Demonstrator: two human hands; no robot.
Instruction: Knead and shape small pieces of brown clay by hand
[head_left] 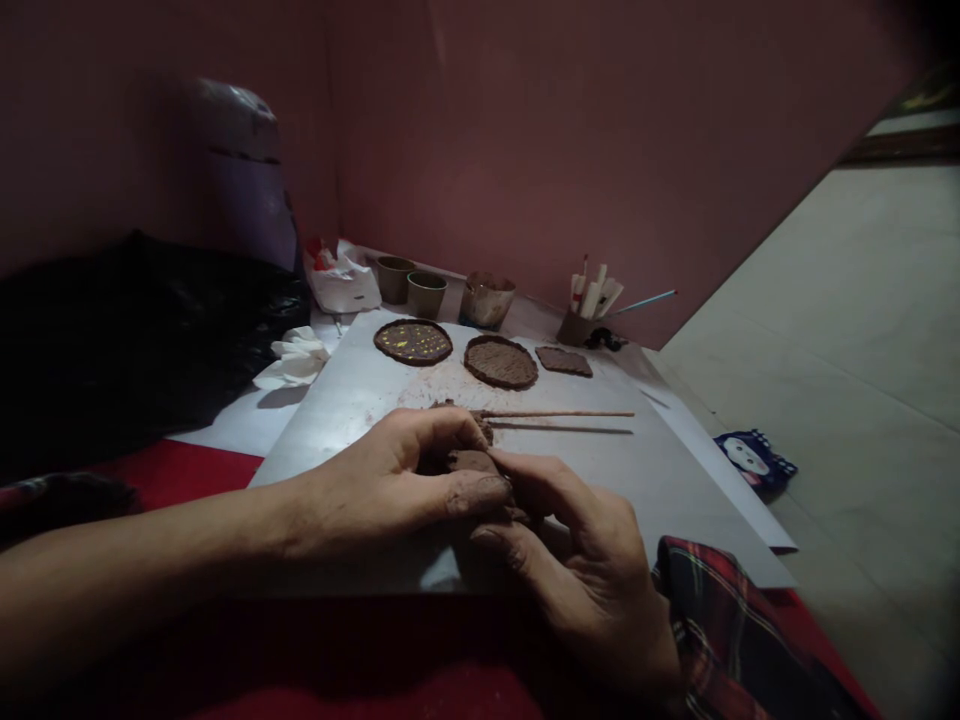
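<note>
Between my two hands is a lump of brown clay [472, 462], partly hidden by the fingers. My left hand [420, 470] curls round it from the left, its thumb lying along the near side. From the right, my right hand [581, 550] pinches the clay's edge between thumb and fingers. Both hands carry brown smears. Just beyond them a thin brown stick [562, 414] lies on the board, its left end against clay crumbs. Further back are a round clay piece with yellow marks [414, 342], a plain round clay piece [501, 362] and a squarish clay slab [564, 361].
The pale board [675, 500] rests on red cloth [187, 480]. Along the back stand two cups [427, 296], a stained container [486, 302] and a holder with brushes and white sticks [581, 327]. Crumpled tissue [292, 358] and a black plastic bag [135, 340] lie left; a blue pouch [754, 462] right.
</note>
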